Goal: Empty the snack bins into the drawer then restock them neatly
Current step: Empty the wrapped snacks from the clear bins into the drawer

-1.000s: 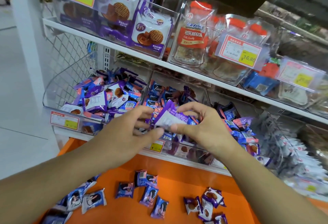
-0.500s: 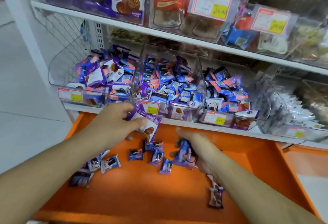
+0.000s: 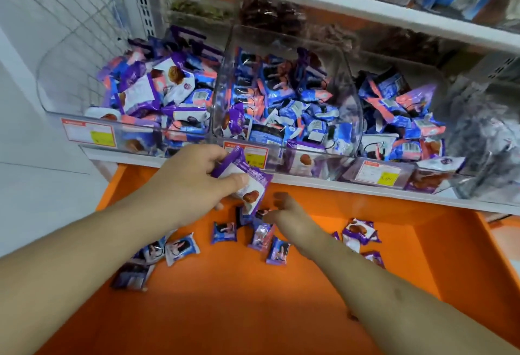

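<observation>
Snack packet (image 3: 247, 183), purple and white with a brown cake printed on it, is pinched between the left hand's (image 3: 194, 183) thumb and curled fingers just over the orange drawer (image 3: 253, 312), probably to be dropped there. Below and right of it, the right hand (image 3: 284, 210) reaches among loose packets (image 3: 264, 235); motion blur hides whether its fingers grip. Beyond the fingers, the clear bins (image 3: 281, 101) are still heaped. Their yellow price tags (image 3: 101, 136) are too blurred to read.
</observation>
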### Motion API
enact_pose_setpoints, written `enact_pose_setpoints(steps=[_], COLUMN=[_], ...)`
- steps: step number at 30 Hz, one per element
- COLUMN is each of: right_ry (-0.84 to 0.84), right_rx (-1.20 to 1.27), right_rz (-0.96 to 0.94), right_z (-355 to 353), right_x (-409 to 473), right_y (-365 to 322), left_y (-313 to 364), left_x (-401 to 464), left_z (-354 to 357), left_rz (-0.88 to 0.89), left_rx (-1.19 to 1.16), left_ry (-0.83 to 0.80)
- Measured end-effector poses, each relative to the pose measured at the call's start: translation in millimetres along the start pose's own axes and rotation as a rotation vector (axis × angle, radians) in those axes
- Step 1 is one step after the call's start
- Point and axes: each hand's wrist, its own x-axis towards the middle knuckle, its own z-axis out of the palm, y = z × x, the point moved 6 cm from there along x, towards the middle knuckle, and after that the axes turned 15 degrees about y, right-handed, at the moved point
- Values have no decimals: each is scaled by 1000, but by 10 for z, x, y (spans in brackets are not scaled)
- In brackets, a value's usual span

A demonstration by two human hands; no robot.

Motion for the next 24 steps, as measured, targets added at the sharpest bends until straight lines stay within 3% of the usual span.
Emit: enact_pose_setpoints(steps=[4, 7, 10, 14, 19, 24], right_ry=[-176, -300, -275, -188, -95, -52], right_rx=[-150, -1, 114, 61, -239, -610], right_rz=[-129, -202, -321, -403, -270, -94], right_z=[-163, -432, -746, -982, -1439, -1974], right_x=[-239, -543, -825, -863, -471, -32], right_y=[-249, -446, -625, -540, 59, 720], left_y=[-22, 21, 89, 224, 360, 327], left_x=[15, -60, -220, -408, -400, -269], left_z=[22, 56, 201, 450, 439, 403], left_rz=[11, 37, 68, 111, 332, 342], left_rx=[-13, -23, -76, -160, 66, 106], left_ry=[-18, -62, -151, -214, -65, -18])
